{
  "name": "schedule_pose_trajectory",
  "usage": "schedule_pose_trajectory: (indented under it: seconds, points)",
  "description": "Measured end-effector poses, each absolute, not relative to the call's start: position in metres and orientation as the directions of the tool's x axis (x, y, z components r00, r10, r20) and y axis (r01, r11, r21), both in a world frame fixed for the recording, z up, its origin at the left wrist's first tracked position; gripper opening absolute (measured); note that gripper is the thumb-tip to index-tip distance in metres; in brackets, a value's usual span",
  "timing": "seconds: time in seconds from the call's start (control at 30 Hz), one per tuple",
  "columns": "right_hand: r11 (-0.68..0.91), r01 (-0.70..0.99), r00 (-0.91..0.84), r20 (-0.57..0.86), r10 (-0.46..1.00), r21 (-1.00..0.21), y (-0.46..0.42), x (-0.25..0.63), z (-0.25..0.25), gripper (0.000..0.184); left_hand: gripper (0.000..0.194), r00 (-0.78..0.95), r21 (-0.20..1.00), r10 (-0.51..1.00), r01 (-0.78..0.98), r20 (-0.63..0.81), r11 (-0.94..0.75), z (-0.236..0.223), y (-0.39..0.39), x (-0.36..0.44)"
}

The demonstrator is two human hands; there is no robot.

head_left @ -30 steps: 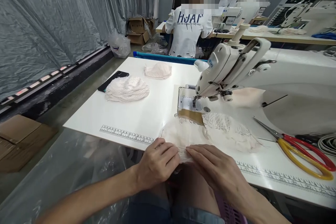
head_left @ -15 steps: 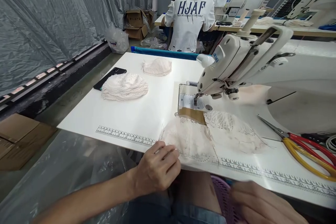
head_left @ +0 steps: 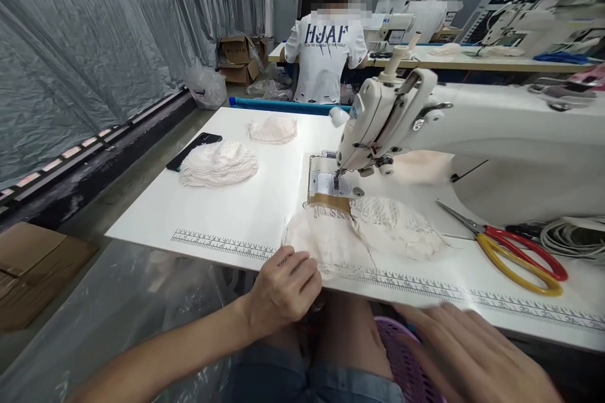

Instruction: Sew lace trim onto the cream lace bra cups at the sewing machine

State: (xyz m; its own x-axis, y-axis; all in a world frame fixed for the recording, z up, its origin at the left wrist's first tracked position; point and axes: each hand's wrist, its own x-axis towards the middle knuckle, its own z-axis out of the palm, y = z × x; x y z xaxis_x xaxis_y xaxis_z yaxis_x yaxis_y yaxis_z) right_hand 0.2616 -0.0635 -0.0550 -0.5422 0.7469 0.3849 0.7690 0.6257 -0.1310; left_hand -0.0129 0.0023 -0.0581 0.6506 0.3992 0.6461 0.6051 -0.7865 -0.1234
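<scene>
My left hand (head_left: 286, 286) is at the table's front edge, its fingers curled over the near left edge of a cream lace fabric piece (head_left: 326, 236). The piece lies flat in front of the sewing machine (head_left: 373, 126), and its far edge reaches a brown patch by the needle plate. A second cream lace piece (head_left: 401, 230) adjoins it on the right. My right hand (head_left: 477, 349), slightly blurred, is below the table edge at lower right, fingers stretched out and nothing seen in them. Beneath it is a purple basket (head_left: 387, 327), partly hidden.
Red-and-yellow scissors (head_left: 520, 252) lie right of the fabric. On the left are a stack of lace pieces (head_left: 220, 165), a smaller pile (head_left: 273, 130) and a dark phone (head_left: 189, 150). A co-worker (head_left: 326, 53) sits beyond the table. A cardboard box (head_left: 42, 271) stands at left.
The view has shifted, showing more of the machine's arm. My right hand has gone from bent fingers to stretched ones, close to the table edge. My left hand stays on the lace.
</scene>
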Motion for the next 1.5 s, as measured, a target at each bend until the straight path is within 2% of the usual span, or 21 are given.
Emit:
schedule_pose_trajectory:
  seconds: [0.17,0.27,0.37,0.5,0.83,1.0,1.13,1.5]
  points:
    - [0.743,0.648,-0.636,0.42,0.648,-0.165,-0.007,0.193,-0.038,0.028,0.016,0.649,-0.095,0.437,0.617,0.623,-0.782,-0.057,0.0,-0.016]
    - [0.76,0.624,-0.63,0.457,0.628,-0.183,0.002,0.183,-0.048,0.021,0.014,0.632,-0.049,0.455,0.616,0.627,-0.786,-0.058,0.0,-0.019]
    - [0.764,0.625,-0.624,0.487,0.611,-0.157,0.001,0.187,-0.055,0.022,0.013,0.636,-0.031,0.456,0.602,0.623,-0.798,-0.057,0.0,-0.02]
    - [0.777,0.616,-0.642,0.489,0.59,-0.128,0.001,0.189,-0.057,0.025,0.014,0.657,-0.046,0.454,0.596,0.602,-0.802,-0.054,0.0,-0.021]
    - [0.852,0.502,-0.668,0.558,0.492,-0.15,0.004,0.188,-0.062,0.02,0.012,0.687,-0.087,0.433,0.583,0.583,-0.808,-0.049,-0.002,-0.024]
    - [0.841,0.526,-0.664,0.556,0.5,-0.128,0.004,0.188,-0.059,0.021,0.01,0.656,-0.079,0.446,0.609,0.61,-0.789,-0.05,-0.003,-0.024]
    - [0.843,0.532,-0.695,0.529,0.487,-0.078,0.003,0.189,-0.055,0.026,0.013,0.671,-0.122,0.44,0.618,0.597,-0.777,-0.052,-0.005,-0.025]
    - [0.824,0.553,-0.683,0.501,0.532,-0.121,0.003,0.19,-0.059,0.023,0.016,0.672,-0.158,0.48,0.658,0.563,-0.736,-0.049,-0.006,-0.019]
